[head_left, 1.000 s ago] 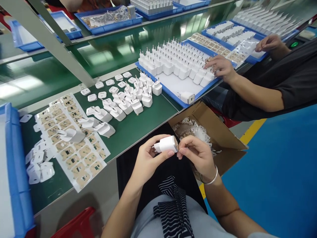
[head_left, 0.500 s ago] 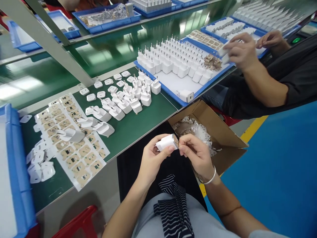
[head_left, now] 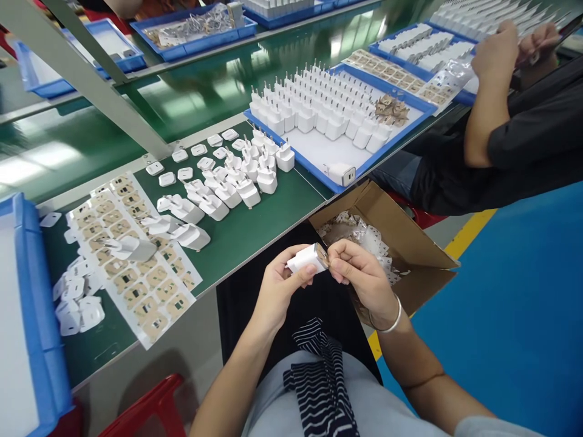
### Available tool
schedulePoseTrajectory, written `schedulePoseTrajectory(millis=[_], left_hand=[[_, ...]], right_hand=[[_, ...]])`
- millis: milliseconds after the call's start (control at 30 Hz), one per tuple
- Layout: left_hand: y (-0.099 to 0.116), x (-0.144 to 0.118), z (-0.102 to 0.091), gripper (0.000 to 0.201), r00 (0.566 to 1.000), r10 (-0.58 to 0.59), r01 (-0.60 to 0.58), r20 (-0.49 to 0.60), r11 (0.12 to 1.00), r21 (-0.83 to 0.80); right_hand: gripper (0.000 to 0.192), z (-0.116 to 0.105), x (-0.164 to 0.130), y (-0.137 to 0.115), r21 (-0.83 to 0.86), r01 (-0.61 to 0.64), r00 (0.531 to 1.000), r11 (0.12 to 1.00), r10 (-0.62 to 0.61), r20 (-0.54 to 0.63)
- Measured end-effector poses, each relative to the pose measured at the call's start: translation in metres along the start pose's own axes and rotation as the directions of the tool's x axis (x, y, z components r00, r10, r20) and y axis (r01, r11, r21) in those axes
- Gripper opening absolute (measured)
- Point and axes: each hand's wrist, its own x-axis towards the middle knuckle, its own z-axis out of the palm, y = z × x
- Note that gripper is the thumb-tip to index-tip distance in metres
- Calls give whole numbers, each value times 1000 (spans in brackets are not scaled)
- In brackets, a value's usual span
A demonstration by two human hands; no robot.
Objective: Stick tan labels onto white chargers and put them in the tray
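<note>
A white charger plug [head_left: 304, 260] lies in my left hand [head_left: 279, 285], its thumb along the side and its fingers wrapped behind. The flat end of the charger points right and carries a brown adhesive sticker [head_left: 322, 255]. My right hand [head_left: 359, 273] is closed in a pinch at that sticker's edge, thumb against forefinger. Its fingertips partly hide the sticker. On the green bench to the left, several white chargers [head_left: 248, 191] stand and lie in a group beside loose white end caps [head_left: 167, 179]. A sheet of brown stickers [head_left: 136, 276] has one charger [head_left: 131, 247] lying on it.
A blue tray [head_left: 339, 187] holds rows of upright chargers and a heap of brown scraps [head_left: 392, 110]. Below the bench edge, an open cardboard box [head_left: 410, 249] contains waste film. A co-worker's arm [head_left: 489, 109] reaches in at right. A red stool [head_left: 150, 406] stands lower left.
My right fingers have shifted slightly at the sticker's edge; the charger stays in my left hand. The co-worker's hands have moved right and away from the blue tray, uncovering a sticker sheet.
</note>
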Motion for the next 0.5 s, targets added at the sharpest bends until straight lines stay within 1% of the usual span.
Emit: schedulePoseTrajectory(millis=[200, 267, 333, 367, 433, 467, 500], left_hand=[[-1, 6, -6, 40, 996, -49, 54, 78, 997, -58], [-2, 7, -10, 42, 984, -93, 107, 149, 991, -84], [-4, 8, -14, 47, 965, -144, 172, 218, 978, -116], [-5, 8, -16, 50, 958, -163, 200, 237, 970, -139], [-7, 9, -20, 55, 952, -177, 230, 250, 952, -203], [-8, 10, -21, 57, 950, -175, 238, 258, 942, -238], [-8, 11, -22, 58, 947, -169, 243, 272, 932, -269]], right_hand=[[18, 1, -1, -5, 125, -108, 994, 986, 108, 5], [20, -2, 0, -8, 184, -143, 990, 972, 144, 6], [22, -12, 2, -4, 218, -156, 986, 963, 164, -17], [22, -20, 5, 1, 209, -151, 985, 966, 165, -53], [23, -46, 13, 21, 107, -161, 961, 981, 180, -210], [24, -62, 17, 36, 23, -186, 927, 982, 183, -327], [25, -79, 22, 54, -86, -265, 856, 960, 194, -479]])
